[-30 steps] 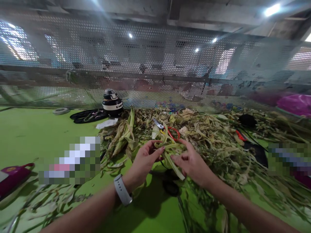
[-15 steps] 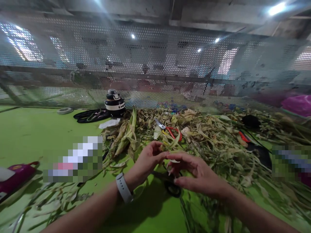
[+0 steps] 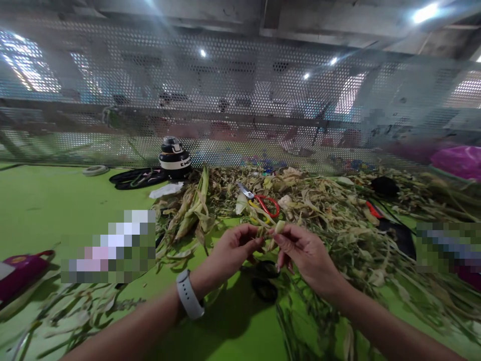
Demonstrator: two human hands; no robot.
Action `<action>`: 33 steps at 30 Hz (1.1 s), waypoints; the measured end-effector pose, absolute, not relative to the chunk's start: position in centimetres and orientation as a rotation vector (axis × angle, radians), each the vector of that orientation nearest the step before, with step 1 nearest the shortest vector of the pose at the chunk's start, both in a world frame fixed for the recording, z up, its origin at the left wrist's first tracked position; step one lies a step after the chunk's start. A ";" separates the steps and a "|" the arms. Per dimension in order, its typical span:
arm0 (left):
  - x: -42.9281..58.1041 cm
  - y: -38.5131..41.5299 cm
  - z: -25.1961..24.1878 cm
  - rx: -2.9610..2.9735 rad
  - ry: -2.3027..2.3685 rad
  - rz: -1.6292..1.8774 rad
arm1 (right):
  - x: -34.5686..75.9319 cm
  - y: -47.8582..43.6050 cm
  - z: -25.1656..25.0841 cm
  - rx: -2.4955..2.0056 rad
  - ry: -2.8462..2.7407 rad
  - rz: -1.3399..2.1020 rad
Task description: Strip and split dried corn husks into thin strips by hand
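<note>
My left hand (image 3: 233, 253), with a pale watch band at the wrist, pinches a thin greenish-yellow plant sprig (image 3: 262, 232) over the middle of the green table. Close beside it, my right hand (image 3: 308, 253) is closed on a small pale green leaf (image 3: 279, 227) between thumb and fingers. The two sets of fingertips almost meet. Below them, black scissor-like handles (image 3: 265, 290) lie on the table, partly hidden by the hands. Just beyond the fingers, red-handled scissors (image 3: 267, 204) rest on withered leaves.
A heap of dry leaves and stems (image 3: 338, 215) spreads across the back and right. A black bottle (image 3: 175, 159) stands behind, by a perforated screen (image 3: 240, 125). Loose stems and a purple tool (image 3: 24, 271) lie at left. A pink bag (image 3: 458, 161) is at far right.
My right hand has closed from a looser, spread pose to a pinch on the pale leaf, which now stands up at its fingertips. My left hand keeps its pinch. The view shifts slightly.
</note>
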State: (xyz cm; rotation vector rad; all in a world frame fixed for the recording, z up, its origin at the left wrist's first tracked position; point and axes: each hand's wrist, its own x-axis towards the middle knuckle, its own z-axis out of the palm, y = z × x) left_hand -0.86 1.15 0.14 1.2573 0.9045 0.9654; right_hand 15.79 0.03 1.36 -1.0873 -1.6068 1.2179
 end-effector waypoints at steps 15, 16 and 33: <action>-0.9 1.1 -0.8 1.486 0.891 1.013 | 16.4 0.1 1.3 -1.174 -1.674 0.808; -0.9 1.0 -0.7 1.484 0.889 1.015 | 16.5 0.3 1.2 -1.211 -1.653 0.829; -0.4 -0.1 -0.3 1.268 0.812 0.970 | 16.2 0.8 0.5 -1.229 -1.593 0.858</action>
